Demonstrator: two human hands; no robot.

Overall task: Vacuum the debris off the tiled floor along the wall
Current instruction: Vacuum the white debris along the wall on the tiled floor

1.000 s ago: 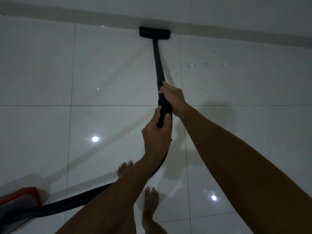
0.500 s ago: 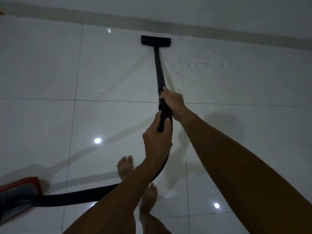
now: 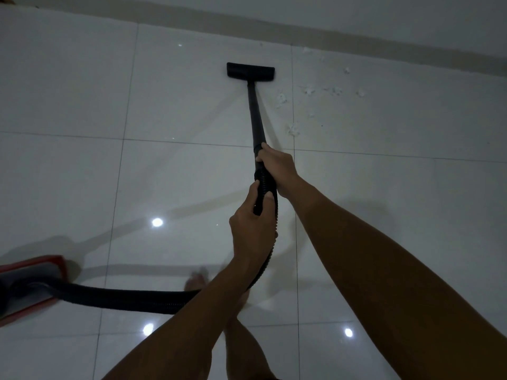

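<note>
A black vacuum wand (image 3: 255,111) runs from my hands up to its flat black floor head (image 3: 250,70), which lies on the white tiles a short way off the wall. My right hand (image 3: 277,167) grips the wand at its lower end. Just below it, my left hand (image 3: 251,229) holds the ribbed black hose (image 3: 264,187). White scraps of debris (image 3: 310,90) lie scattered to the right of the head, with one clump (image 3: 293,129) close beside the wand.
The hose (image 3: 123,297) curves left across the floor to the red and grey vacuum body (image 3: 27,286) at the left edge. My bare feet (image 3: 196,281) stand below my arms. A beige skirting (image 3: 356,42) runs along the wall at the top.
The floor head has come back from the skirting toward me, leaving a gap of bare tile. Both hands kept their hold. The vacuum body and hose sit higher in view.
</note>
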